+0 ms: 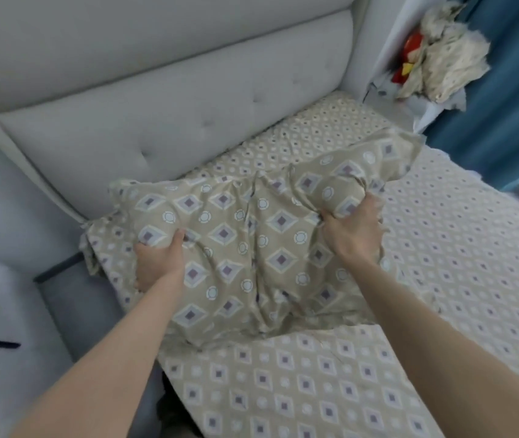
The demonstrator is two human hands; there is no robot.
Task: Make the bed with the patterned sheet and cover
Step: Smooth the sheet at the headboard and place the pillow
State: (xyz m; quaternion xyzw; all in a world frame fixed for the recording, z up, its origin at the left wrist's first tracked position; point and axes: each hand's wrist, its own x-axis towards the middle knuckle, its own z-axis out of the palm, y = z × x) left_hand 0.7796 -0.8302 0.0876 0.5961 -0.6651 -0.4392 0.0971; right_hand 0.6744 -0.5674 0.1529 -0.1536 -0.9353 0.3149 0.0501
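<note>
A pillow [245, 245] in a beige case with purple diamonds and pale circles lies at the head of the bed, close to the padded headboard. My left hand [158, 260] grips its near left edge, fingers dug into the fabric. My right hand [354, 232] clutches a bunched fold at its right end. The patterned sheet [460, 248] in the same beige print covers the mattress to the right. A folded patterned cover [283, 390] lies flat in front of the pillow, under my forearms.
A grey tufted headboard [157, 121] runs along the back and left. A grey bed frame side [62, 311] sits at the left. Crumpled cloth and a red toy [435, 58] rest at the top right. A blue curtain [511, 105] hangs at the right edge.
</note>
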